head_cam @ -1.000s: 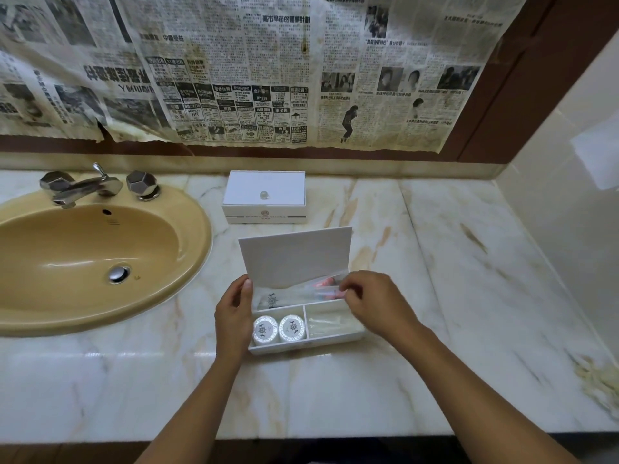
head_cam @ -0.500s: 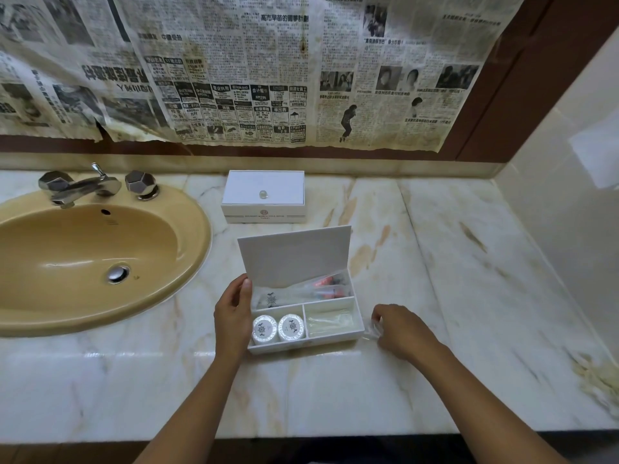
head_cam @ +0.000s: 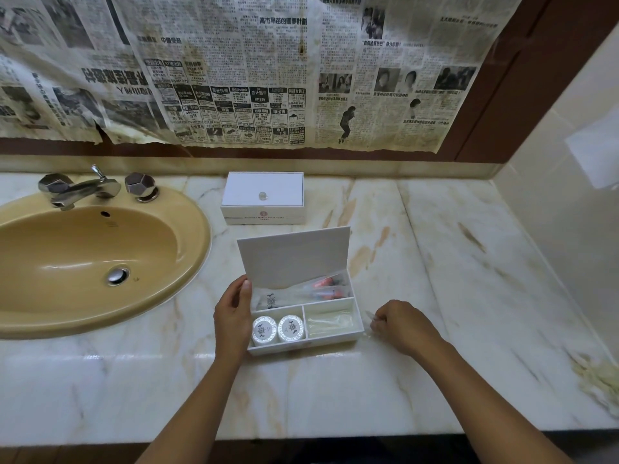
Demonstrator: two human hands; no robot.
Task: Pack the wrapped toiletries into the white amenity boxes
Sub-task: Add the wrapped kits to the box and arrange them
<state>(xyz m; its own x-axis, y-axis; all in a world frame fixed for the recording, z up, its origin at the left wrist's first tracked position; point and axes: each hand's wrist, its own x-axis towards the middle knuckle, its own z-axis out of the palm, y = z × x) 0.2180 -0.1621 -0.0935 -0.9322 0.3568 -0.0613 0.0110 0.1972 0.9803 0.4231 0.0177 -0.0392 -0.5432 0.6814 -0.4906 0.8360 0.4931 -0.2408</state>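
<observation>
Open amenity box (head_cam: 335, 336) sits on the marble counter (head_cam: 469, 262), landmark for all below; its hinged lid (head_cam: 293, 257) stands upright at the far edge, likely so the compartments stay reachable. Left hand (head_cam: 232, 316) grips the box's left wall, thumb up near the lid's lower corner, fingers curled round the side; judged a steadying hold so the light box does not slide while items go in. Inside the box: long far compartment holds clear-wrapped items with red-orange ends (head_cam: 326, 286); near-left compartment holds two round foil-wrapped pieces (head_cam: 278, 328) side by side; near-right compartment holds a pale flat packet (head_cam: 330, 321). Right hand (head_cam: 400, 324) rests on the counter just right of the box, fingers curled down over a clear wrapped piece (head_cam: 370, 324), apparently pinching it; the wrap is transparent and the contents cannot be made out. Judged the next item to go in, kept close to the box for a short carry. A second box (head_cam: 263, 199), lid closed, sits beyond the open box, toward the wall. Sink (head_cam: 187, 256) lies left of the box.
</observation>
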